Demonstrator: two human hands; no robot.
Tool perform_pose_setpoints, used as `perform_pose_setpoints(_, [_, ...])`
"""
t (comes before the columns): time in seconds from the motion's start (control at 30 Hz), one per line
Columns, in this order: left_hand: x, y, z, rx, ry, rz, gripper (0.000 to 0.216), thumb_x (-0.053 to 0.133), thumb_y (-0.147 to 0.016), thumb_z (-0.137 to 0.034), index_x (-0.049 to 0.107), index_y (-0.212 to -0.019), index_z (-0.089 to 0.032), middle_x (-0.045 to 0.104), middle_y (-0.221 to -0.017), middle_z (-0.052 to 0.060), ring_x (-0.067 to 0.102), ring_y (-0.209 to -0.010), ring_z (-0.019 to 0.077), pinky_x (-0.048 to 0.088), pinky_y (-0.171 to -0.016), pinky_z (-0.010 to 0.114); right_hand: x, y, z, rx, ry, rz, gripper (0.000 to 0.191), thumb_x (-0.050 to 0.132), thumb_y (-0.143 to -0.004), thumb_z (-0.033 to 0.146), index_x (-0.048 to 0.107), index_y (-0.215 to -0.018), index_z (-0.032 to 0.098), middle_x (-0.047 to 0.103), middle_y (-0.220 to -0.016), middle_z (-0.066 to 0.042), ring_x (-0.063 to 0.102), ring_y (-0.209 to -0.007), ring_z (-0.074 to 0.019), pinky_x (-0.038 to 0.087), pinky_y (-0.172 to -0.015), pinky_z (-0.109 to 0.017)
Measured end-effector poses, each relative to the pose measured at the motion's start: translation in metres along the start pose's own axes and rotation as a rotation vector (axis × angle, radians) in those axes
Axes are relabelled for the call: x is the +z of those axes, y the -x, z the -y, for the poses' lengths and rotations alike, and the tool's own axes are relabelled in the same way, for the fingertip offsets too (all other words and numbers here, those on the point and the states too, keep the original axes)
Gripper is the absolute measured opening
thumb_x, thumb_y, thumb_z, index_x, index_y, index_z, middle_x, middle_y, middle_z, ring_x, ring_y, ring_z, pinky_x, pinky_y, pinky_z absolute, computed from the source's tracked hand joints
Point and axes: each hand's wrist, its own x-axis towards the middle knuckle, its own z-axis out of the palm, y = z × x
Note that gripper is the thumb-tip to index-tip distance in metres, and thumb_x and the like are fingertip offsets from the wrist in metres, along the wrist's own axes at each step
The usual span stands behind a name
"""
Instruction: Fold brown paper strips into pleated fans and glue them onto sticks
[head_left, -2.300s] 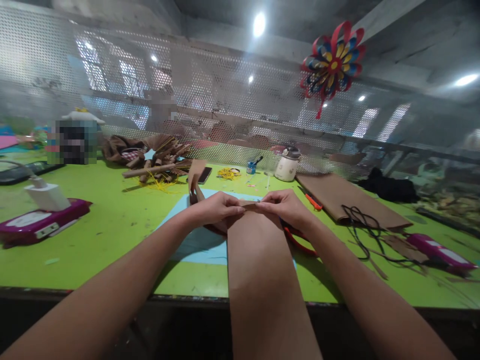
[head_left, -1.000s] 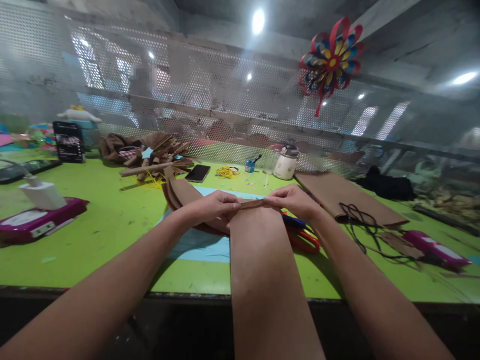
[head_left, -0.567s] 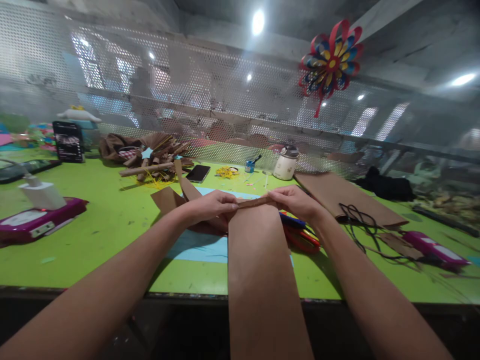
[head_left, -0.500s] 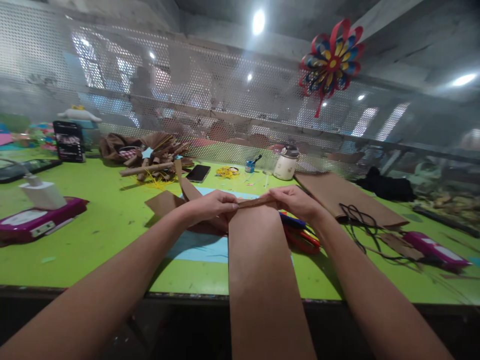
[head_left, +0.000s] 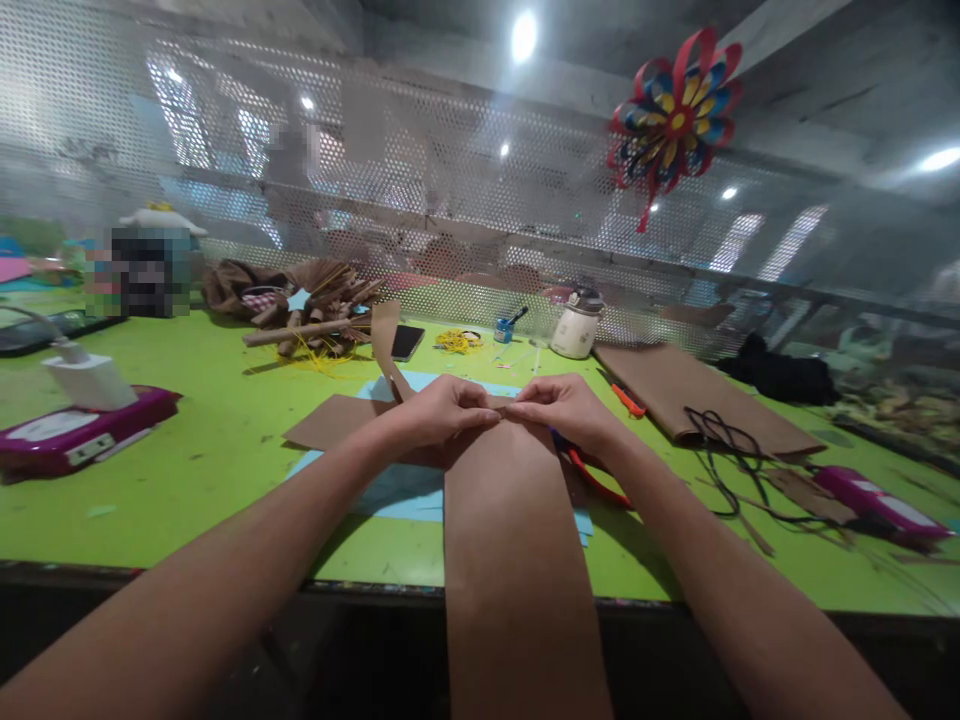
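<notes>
A long strip of brown kraft paper (head_left: 517, 540) runs from the table over its front edge toward me. At its far end, a narrow edge is folded over. My left hand (head_left: 459, 410) pinches that fold on the left, thumb and fingers closed. Close beside it, my right hand (head_left: 559, 408) pinches the same fold from the right. Under the strip lie light blue paper sheets (head_left: 401, 495). Left of the hands rest more brown paper pieces (head_left: 330, 420), one curling upward. Partly hidden by my right hand and forearm are red-handled scissors (head_left: 604, 487).
On the left stands a purple power strip (head_left: 150, 408) with a white plug (head_left: 90, 380). Behind are a brown paper bundle (head_left: 322, 300), a phone (head_left: 407, 343), and a white bottle (head_left: 577, 325). To the right lie an orange cutter (head_left: 628, 400), a large brown sheet (head_left: 697, 395) and a black cord (head_left: 720, 450).
My hands have drawn closer together along the fold, with the thumbs now nearly meeting. The orange cutter has come into sight, and the view has shifted slightly.
</notes>
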Motion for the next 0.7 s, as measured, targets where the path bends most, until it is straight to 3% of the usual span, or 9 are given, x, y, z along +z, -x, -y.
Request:
perform_pose_setpoints(0.27, [-0.001, 0.001, 0.003, 0.041, 0.021, -0.001, 0.03, 0.052, -0.077, -0.043, 0.059, -0.073, -0.014, 0.052, -0.063, 0.0, 0.041, -0.057, 0.0093, 0.029, -0.053, 0.023, -0.014, -0.002, -0.006, 0.021, -0.032, 0.103, 0.026, 0.063, -0.069, 0.04, 0.063, -0.067, 0.014, 0.048, -0.052, 0.003, 0.038, -0.047, -0.0061, 0.028, -0.047, -0.022])
perform_pose_setpoints(0.5, [-0.009, 0.002, 0.011, -0.057, 0.11, 0.074, 0.029, 0.055, -0.074, -0.043, 0.057, -0.071, -0.014, 0.049, -0.06, -0.002, 0.042, -0.056, 0.0094, 0.03, -0.054, 0.023, -0.021, -0.002, -0.006, 0.029, -0.08, 0.084, 0.026, 0.063, -0.07, 0.037, 0.062, -0.063, 0.012, 0.049, -0.051, 0.003, 0.04, -0.047, -0.0057, 0.033, -0.048, -0.021])
perform_pose_setpoints(0.7, [-0.011, 0.006, -0.003, -0.017, 0.287, 0.058, 0.028, 0.055, -0.076, -0.04, 0.056, -0.071, -0.012, 0.048, -0.06, -0.002, 0.041, -0.056, 0.0084, 0.03, -0.055, 0.022, -0.028, -0.004, -0.01, 0.032, -0.42, 0.05, 0.033, 0.06, -0.074, 0.036, 0.062, -0.098, 0.014, 0.064, -0.078, -0.005, 0.058, -0.067, -0.0131, 0.047, -0.067, -0.03])
